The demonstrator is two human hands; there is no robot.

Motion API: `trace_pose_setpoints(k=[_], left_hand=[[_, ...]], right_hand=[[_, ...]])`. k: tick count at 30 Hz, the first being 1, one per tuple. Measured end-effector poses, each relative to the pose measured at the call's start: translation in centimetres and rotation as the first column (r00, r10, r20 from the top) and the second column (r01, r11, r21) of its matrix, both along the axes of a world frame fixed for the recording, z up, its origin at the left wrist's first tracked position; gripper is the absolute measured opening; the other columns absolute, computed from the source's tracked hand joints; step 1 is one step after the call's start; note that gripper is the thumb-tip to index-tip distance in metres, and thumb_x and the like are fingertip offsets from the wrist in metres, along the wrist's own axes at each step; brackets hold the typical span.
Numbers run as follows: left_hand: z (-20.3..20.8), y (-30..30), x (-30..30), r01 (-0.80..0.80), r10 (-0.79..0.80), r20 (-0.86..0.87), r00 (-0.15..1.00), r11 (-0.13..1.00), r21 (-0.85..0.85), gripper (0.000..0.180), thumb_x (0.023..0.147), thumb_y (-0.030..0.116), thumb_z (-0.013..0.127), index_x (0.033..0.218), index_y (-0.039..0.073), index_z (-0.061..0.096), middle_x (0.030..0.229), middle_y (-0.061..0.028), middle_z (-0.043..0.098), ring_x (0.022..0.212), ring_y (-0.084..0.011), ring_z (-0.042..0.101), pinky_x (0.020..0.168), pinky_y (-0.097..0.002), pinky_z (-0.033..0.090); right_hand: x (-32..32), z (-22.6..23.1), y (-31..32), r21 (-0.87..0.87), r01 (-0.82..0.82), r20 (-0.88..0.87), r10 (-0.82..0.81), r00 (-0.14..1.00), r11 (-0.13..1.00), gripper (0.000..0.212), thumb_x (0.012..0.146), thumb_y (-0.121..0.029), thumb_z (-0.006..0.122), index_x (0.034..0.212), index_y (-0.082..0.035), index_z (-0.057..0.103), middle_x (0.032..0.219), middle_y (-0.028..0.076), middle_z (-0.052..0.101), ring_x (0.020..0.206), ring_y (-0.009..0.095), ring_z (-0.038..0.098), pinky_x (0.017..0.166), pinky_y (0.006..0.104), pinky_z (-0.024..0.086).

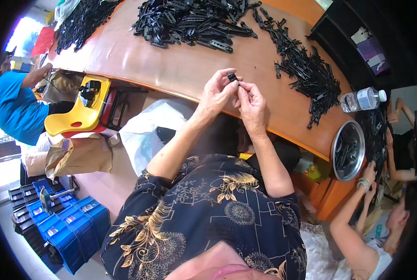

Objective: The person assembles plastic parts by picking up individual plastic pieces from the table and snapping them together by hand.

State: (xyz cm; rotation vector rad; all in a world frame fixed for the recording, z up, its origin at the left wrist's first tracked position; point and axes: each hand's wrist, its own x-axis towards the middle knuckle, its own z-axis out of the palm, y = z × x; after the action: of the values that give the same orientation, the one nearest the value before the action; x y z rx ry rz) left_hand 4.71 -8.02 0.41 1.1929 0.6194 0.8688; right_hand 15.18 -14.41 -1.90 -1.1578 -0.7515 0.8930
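Small black part (232,76), short and blocky, uneven outline, tilted, held at the meeting fingertips of the left hand (215,96) and right hand (252,105), upper end exposed, lower end covered, finer detail indistinct.

The head-mounted fisheye looks down at close range on the left hand (215,94), right hand (252,106) and brown tabletop (157,67).
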Motion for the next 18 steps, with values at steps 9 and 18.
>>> trace_pose_setpoints(k=[9, 18], left_hand=[[-2.2, -0.7, 0.8, -0.064, 0.058, -0.062, 0.996, 0.992, -0.105, 0.025, 0.095, 0.013, 0.058, 0.117, 0.0, 0.058, 0.105, -0.0062, 0.065, 0.093, -0.0116, 0.061, 0.082, -0.0248, 0.05], [-1.5, 0.2, -0.3, -0.033, 0.036, 0.018, 0.999, 0.988, -0.151, 0.022, 0.095, 0.013, 0.057, 0.113, 0.001, 0.06, 0.101, -0.0056, 0.066, 0.091, -0.011, 0.061, 0.082, -0.0242, 0.05]], right_hand=[[0.3, 0.0, -0.8, -0.034, 0.112, 0.456, -0.085, 0.886, 0.993, 0.006, 0.09, -0.005, 0.063, 0.093, 0.0, 0.06, 0.072, 0.01, 0.066, 0.059, 0.016, 0.062, 0.053, 0.03, 0.048], [1.3, 2.0, -0.7, -0.001, 0.184, 0.821, -0.104, 0.561, 0.983, 0.021, 0.09, -0.017, 0.067, 0.103, -0.002, 0.059, 0.082, 0.009, 0.068, 0.077, 0.014, 0.066, 0.067, 0.0273, 0.05]])
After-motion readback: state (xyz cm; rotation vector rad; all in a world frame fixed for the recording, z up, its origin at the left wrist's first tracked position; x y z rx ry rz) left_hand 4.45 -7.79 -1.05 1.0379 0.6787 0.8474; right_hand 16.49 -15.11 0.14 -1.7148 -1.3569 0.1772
